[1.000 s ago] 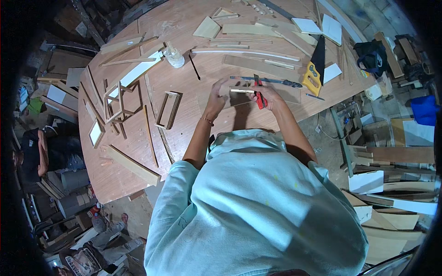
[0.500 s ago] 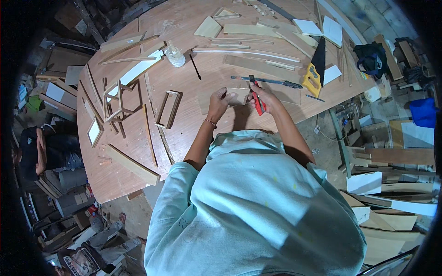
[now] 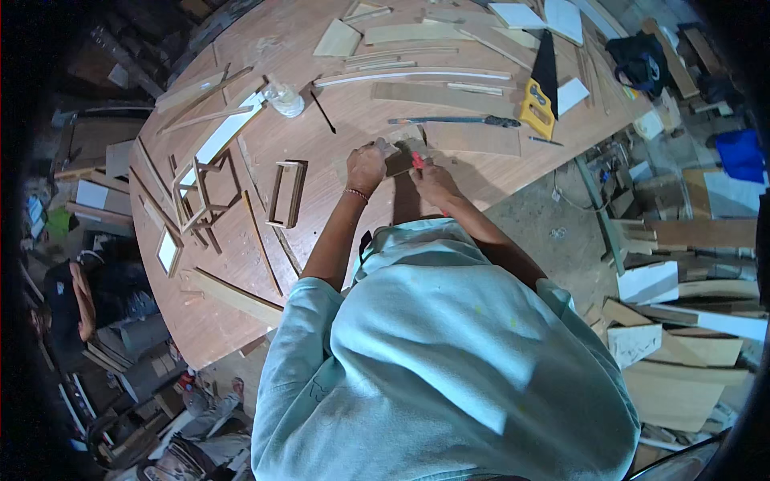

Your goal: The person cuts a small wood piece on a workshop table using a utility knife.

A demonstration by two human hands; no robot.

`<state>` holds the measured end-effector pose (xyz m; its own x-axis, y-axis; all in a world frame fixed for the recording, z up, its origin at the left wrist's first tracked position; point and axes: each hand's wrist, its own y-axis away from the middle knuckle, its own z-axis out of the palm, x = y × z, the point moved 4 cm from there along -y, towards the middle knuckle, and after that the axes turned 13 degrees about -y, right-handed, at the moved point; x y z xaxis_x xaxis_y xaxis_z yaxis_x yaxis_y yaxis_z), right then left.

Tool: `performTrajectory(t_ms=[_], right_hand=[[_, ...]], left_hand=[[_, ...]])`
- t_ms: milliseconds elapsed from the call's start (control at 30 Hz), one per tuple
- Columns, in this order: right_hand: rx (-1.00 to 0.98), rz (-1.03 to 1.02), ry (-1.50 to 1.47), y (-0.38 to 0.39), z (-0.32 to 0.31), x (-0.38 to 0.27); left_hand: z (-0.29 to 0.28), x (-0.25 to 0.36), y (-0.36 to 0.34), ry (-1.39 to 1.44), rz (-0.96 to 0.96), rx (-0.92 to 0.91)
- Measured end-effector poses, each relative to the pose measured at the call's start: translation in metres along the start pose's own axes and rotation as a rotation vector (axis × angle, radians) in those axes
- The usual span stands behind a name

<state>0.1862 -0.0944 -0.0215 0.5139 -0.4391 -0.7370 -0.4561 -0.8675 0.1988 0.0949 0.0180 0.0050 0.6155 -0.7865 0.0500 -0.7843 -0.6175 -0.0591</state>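
Near the table's front edge, my left hand [image 3: 366, 167] is closed on a small wooden piece [image 3: 398, 164] and tilts it. My right hand [image 3: 435, 183] is wrapped round red-handled pliers [image 3: 417, 160], whose head is against or just over the wood; my fingers hide most of the tool. Flat wooden board pieces [image 3: 472, 139] lie just beyond my hands. A long thin tool with a dark handle [image 3: 455, 121] rests beyond them. To the left stands a small rectangular wooden frame [image 3: 286, 194].
A yellow-handled handsaw [image 3: 539, 104] lies at the right. Toward the back left are a clear jar [image 3: 285, 101] and a thin black rod [image 3: 323, 111]. A hexagonal wooden frame [image 3: 199, 194] and several strips occupy the left. Another person's arm [image 3: 83, 301] shows beyond the table [image 3: 212, 337].
My right hand has turned and lowered, so the pliers show less. The wooden piece is tilted and darker now. The whole view has shifted slightly as my head moved.
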Motion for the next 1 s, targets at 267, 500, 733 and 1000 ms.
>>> performTrajectory(t_ms=[267,500,733,1000], right_hand=[[0.111,0.077,-0.066,0.007,0.012,0.002],[0.110,0.027,-0.089,0.010,0.018,-0.001],[0.121,0.086,-0.170,0.010,0.029,0.005],[0.061,0.166,-0.152,0.000,0.033,0.006]], left_hand=[[0.023,0.012,-0.012,-0.169,0.136,-0.107],[0.017,0.015,-0.013,-0.172,0.159,-0.175],[0.022,0.015,-0.011,-0.139,0.127,-0.121],[0.029,0.013,-0.014,-0.140,0.123,-0.147]])
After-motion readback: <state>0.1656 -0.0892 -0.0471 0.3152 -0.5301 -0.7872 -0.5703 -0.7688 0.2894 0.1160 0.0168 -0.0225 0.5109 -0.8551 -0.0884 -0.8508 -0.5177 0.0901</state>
